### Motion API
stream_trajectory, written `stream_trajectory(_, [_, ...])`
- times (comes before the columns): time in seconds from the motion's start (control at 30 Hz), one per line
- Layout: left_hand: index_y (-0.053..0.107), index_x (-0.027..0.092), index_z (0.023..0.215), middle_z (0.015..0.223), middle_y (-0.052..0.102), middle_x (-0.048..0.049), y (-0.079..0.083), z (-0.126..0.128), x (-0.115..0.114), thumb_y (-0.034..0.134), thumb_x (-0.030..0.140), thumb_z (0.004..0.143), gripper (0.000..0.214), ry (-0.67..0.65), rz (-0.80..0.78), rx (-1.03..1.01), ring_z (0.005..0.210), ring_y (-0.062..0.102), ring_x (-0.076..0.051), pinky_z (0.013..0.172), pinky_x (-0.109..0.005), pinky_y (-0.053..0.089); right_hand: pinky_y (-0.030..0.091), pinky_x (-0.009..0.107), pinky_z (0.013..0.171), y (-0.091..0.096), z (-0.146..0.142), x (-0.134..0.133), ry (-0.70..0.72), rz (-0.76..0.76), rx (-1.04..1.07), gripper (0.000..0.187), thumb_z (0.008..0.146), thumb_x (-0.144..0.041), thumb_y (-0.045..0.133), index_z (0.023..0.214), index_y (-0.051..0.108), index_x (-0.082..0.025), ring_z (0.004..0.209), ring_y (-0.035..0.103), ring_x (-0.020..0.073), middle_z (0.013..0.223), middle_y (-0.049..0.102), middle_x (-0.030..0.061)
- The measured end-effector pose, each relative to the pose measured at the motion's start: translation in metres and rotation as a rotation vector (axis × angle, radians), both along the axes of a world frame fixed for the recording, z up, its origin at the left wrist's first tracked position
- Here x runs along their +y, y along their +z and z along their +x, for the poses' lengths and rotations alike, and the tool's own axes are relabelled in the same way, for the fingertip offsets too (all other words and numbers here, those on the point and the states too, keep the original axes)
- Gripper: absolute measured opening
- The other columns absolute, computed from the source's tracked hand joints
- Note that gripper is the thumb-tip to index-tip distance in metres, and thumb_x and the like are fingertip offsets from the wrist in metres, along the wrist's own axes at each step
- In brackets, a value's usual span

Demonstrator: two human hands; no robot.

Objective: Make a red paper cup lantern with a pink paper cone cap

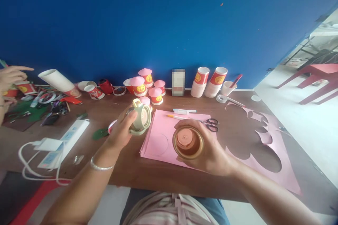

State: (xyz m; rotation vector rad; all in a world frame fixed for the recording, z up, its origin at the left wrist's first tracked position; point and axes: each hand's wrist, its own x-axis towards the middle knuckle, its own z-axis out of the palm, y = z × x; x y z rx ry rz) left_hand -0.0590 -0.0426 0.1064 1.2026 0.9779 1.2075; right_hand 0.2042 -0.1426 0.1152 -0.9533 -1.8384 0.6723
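My left hand (123,126) grips a pale green bottle lid (141,119) with a loop on it, its underside turned to the right. Held in my right hand (211,147) is an open bottle (187,142), its round mouth facing me and an orange-pink inside showing. The bottle is above a stack of pink paper (158,137) that has a circle drawn on it. On the paper lie black-handled scissors (211,124), a yellow-tipped pen (175,116) and a white-blue marker (184,111). Lid and bottle are apart.
Red cups with pink cone tops (155,95) stand by the blue wall, left of two cup stacks (199,82). Cut pink paper (266,161) lies at right. A power strip (64,144) with white cables is at left, near another person's hand (12,77).
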Motion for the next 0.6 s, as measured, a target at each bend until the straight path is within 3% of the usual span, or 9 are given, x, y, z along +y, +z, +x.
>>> stream_trajectory(0.1, [0.073,0.017,0.103,0.1,0.076,-0.0104,-0.022,-0.009,-0.011,0.08,0.06,0.069,0.056,0.124,-0.125,-0.045,0.1,0.071,-0.031,0.073,-0.034,0.059,0.058,0.038,0.096,0.023,0.0,-0.011,0.067,0.051,-0.029,0.073,0.07,-0.021,0.087,0.133,0.05,-0.026,0.113,0.067,0.0261,0.125,0.066,0.01])
stream_trajectory(0.2, [0.074,0.016,0.096,0.092,0.076,-0.0081,-0.04,-0.02,-0.02,0.082,0.061,0.066,0.054,0.165,-0.182,-0.104,0.099,0.071,-0.029,0.068,-0.029,0.057,0.058,0.04,0.1,0.046,0.002,-0.019,0.205,0.148,0.01,0.078,0.074,-0.031,0.087,0.14,0.046,-0.024,0.117,0.066,0.029,0.126,0.065,0.0135])
stream_trajectory(0.3, [0.072,0.019,0.11,0.102,0.077,-0.0083,-0.059,-0.028,-0.028,0.083,0.061,0.067,0.061,0.219,-0.251,-0.168,0.105,0.071,-0.031,0.073,-0.031,0.059,0.057,0.042,0.104,0.067,0.006,-0.025,0.307,0.152,0.002,0.074,0.083,-0.028,0.08,0.145,0.042,-0.024,0.119,0.066,0.0301,0.122,0.069,0.0124])
stream_trajectory(0.37, [0.071,0.021,0.115,0.108,0.077,-0.0087,-0.069,-0.032,-0.033,0.084,0.061,0.066,0.065,0.27,-0.293,-0.182,0.113,0.07,-0.032,0.08,-0.033,0.06,0.055,0.044,0.109,0.08,0.009,-0.029,0.357,0.181,-0.052,0.072,0.088,-0.025,0.074,0.151,0.039,-0.023,0.125,0.064,0.0312,0.132,0.067,0.0137])
stream_trajectory(0.43, [0.071,0.019,0.113,0.111,0.077,-0.0092,-0.076,-0.033,-0.038,0.083,0.064,0.064,0.068,0.323,-0.319,-0.166,0.12,0.066,-0.033,0.086,-0.034,0.06,0.058,0.039,0.106,0.091,0.009,-0.033,0.414,0.171,-0.133,0.06,0.092,-0.02,0.068,0.148,0.046,-0.024,0.122,0.068,0.0294,0.132,0.07,0.0116])
stream_trajectory(0.5, [0.072,0.017,0.11,0.11,0.078,-0.0101,-0.077,-0.033,-0.043,0.08,0.067,0.066,0.067,0.341,-0.323,-0.129,0.121,0.066,-0.035,0.089,-0.037,0.06,0.062,0.033,0.101,0.1,0.006,-0.037,0.303,0.067,-0.175,0.044,0.094,-0.02,0.067,0.137,0.059,-0.027,0.113,0.073,0.0268,0.122,0.075,0.009])
stream_trajectory(0.6, [0.073,0.018,0.105,0.103,0.079,-0.0086,-0.073,-0.034,-0.05,0.071,0.068,0.076,0.058,0.292,-0.322,-0.054,0.113,0.07,-0.035,0.086,-0.041,0.061,0.062,0.031,0.101,0.106,0.001,-0.042,0.284,0.074,-0.214,0.035,0.095,-0.028,0.069,0.13,0.065,-0.031,0.109,0.075,0.0236,0.114,0.078,0.004])
